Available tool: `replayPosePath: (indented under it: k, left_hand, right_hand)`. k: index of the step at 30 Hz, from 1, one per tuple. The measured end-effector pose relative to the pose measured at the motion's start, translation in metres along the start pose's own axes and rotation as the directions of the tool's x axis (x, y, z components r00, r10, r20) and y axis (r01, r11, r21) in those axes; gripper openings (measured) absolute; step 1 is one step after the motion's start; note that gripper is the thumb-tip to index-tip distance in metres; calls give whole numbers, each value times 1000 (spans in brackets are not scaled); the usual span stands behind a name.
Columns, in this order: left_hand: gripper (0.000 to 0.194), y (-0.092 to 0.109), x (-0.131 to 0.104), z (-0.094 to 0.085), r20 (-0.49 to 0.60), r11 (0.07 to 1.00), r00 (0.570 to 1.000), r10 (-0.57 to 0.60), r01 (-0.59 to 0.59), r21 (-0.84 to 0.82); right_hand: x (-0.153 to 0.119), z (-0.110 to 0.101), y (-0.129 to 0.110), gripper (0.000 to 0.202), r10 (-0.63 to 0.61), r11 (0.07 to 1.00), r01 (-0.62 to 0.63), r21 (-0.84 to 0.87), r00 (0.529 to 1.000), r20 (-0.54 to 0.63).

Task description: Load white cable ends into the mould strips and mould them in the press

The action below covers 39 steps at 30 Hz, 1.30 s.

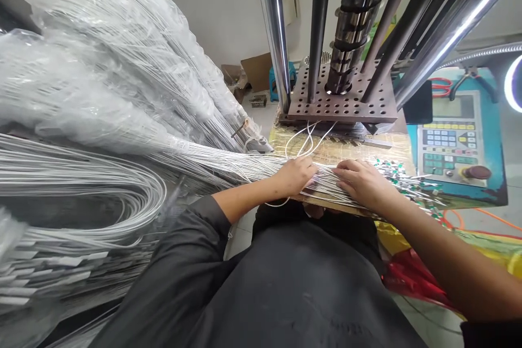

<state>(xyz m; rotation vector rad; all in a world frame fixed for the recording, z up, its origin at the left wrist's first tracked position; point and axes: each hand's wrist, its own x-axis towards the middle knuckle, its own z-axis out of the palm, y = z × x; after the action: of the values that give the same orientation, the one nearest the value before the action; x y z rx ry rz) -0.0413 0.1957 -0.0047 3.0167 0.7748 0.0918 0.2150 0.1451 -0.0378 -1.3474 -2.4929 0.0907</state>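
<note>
White wires (326, 178): a long bundle lying across the bench (279, 138), in front of the machine, running from the plastic-wrapped stacks at the left to green and silvery ends at the right; a few strands loop up near the holed metal plate (302, 103).
Left hand (297, 176): fingers curled close together over the bundle, grasping some of its wires; a loose strand hangs below.
Right hand (362, 182): fingers slightly bent and close together, tips touching the bundle just short of the green and silvery ends; whether they grip any wires, I cannot tell.
Clear plastic bags (110, 49): heaped at the left, wrapped around thick bunches of white wire that show through the film.
Looped bunch (142, 204): more white wire at the left, bent back on itself below the bags.
Control box (495, 136): blue, right of the bench, with pliers (473, 79) on top.
</note>
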Motion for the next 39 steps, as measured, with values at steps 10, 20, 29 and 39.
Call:
replayPosePath:
  k: [10,20,29,39]
  left_hand:
    - [16,7,8,5,0,993,994,106,-106,47]
    - [20,13,3,-10,39,991,991,131,-132,34]
    - [16,20,61,-54,260,927,955,145,-39,-374]
    - [35,14,49,-80,221,728,971,92,86,-680]
  right_hand:
    - [-22,-1,-34,28,111,984,-132,-119,979,-168]
    - [-19,-11,-50,24,188,949,-206,-238,978,-96]
    - [-29,-21,-39,21,188,974,-220,-53,914,-359]
    - [-77,-16,-23,51,380,907,-420,-35,849,-367]
